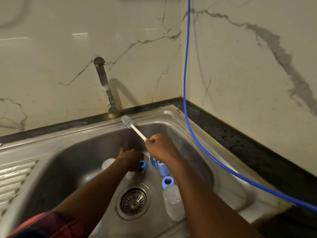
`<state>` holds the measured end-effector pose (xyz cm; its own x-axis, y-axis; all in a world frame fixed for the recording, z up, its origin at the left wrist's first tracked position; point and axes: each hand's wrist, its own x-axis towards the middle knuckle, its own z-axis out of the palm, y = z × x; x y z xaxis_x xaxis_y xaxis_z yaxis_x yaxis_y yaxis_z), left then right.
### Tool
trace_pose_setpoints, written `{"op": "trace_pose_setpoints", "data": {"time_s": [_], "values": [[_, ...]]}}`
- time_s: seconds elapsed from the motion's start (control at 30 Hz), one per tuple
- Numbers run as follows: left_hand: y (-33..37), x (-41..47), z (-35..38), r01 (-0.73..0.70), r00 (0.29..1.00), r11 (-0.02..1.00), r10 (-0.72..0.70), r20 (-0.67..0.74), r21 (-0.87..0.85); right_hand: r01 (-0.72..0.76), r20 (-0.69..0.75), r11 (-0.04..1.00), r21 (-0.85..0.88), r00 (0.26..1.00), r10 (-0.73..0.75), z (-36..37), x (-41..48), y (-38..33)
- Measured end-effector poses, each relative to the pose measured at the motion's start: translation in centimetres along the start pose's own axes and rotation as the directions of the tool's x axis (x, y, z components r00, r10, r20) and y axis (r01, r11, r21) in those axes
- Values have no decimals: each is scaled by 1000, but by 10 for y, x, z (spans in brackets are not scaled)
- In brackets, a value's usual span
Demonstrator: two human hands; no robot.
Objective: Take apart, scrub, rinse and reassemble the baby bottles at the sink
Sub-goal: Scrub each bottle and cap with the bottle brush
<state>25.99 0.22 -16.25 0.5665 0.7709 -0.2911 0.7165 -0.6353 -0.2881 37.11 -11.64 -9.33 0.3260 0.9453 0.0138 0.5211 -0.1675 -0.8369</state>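
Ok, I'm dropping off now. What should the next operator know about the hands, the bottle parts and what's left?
Right hand: grips the bottle brush, raised over the sink.
Left hand: down at a blue collar; its grip is blurred.
In the basin: a clear bottle lying beside the drain, a second bottle, a blue cap and a blue ring.
Done: bottles look taken apart.
Left: scrub, rinse, reassemble. No water shows at the tap.

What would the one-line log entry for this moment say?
right hand grips bottle brush, raised over sink | left hand at blue bottle collar, grip unclear | tap: no water seen
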Motion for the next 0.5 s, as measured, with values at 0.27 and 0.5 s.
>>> {"op": "trace_pose_setpoints", "data": {"time_s": [0.27, 0.5], "values": [[-5, -7, -15, -54, 969, 965, -11, -246, -258, 15, -41, 1000, 18, 999, -14, -2, 0, -2], [-91, -91, -33, -195, 864, -66, -484, -140, -978, 134, -7, 991, -8, 991, -134, -1, -6, -8]]}}
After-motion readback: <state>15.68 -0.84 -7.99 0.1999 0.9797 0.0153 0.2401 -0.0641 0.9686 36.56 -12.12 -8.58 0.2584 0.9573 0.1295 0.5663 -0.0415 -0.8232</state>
